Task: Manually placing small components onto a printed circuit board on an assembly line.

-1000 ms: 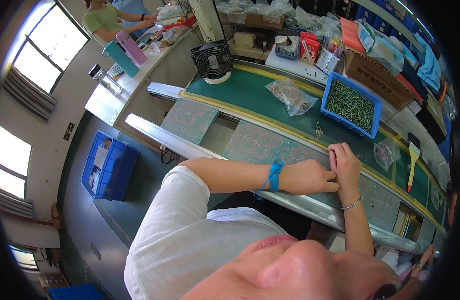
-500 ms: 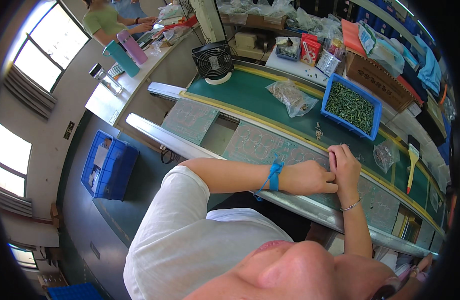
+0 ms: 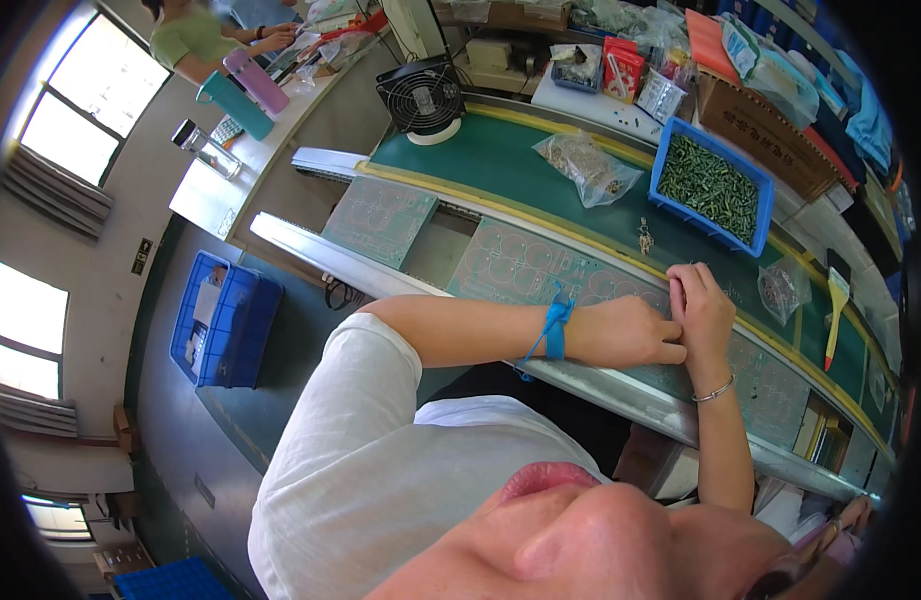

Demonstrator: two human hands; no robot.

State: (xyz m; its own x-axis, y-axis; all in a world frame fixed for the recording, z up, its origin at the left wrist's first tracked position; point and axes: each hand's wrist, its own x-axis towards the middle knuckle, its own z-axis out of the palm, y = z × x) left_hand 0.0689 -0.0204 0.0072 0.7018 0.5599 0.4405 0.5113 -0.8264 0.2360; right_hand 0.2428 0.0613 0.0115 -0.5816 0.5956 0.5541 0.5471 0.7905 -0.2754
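My left hand (image 3: 630, 332), with a blue band tied at the wrist, reaches across a circuit board (image 3: 530, 262) lying in the metal rail. Its fingers are curled and meet my right hand (image 3: 702, 312), which wears a thin bracelet. The right fingers are bent and pressed together. Whatever the two hands may pinch between them is hidden by the fingers. Just beyond them, a small cluster of metal-coloured parts (image 3: 645, 236) lies on the green belt. Another circuit board (image 3: 768, 392) sits under and to the right of my right forearm.
A blue tray (image 3: 756, 250) of small green components stands beyond my hands, beside a clear bag of parts (image 3: 588, 168). A brush (image 3: 836, 315) and another small bag (image 3: 782, 290) lie right. A black fan (image 3: 421, 100) stands at the far left. A person (image 3: 195, 40) works behind.
The whole view has shifted slightly. Both hands stay together over the board, with little visible change in their fingers.
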